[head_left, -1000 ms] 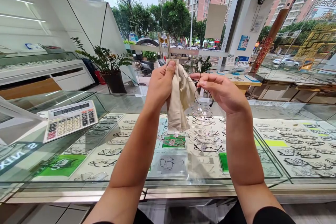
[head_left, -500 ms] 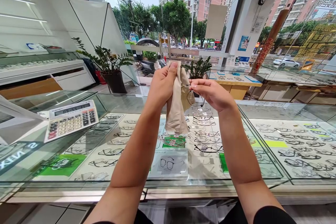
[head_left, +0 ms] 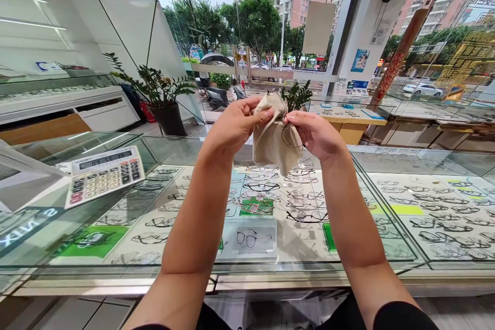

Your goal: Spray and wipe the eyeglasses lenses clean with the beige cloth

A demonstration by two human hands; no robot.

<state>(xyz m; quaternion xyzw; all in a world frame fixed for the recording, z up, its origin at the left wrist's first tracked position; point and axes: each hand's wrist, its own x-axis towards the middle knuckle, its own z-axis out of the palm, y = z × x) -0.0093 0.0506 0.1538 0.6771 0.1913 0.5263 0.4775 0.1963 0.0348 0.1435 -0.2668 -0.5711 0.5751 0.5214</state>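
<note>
Above the glass display case, my left hand pinches a beige cleaning cloth, its thumb pressed on the fabric. The cloth drapes down and its upper part is folded around part of a pair of eyeglasses. My right hand is closed on the thin dark frame near its middle, with finger and thumb together. One round lens hangs below those fingertips in front of the cloth; the other lens is hidden by the fabric.
The glass display case beneath my hands holds several rows of eyeglasses and a boxed card with a glasses picture. A calculator lies on the glass at left. Potted plants stand beyond, before the window.
My left hand has turned and moved slightly, folding the cloth over toward the glasses. The cloth now hangs wider and shorter. My right hand keeps its hold, shifted a little.
</note>
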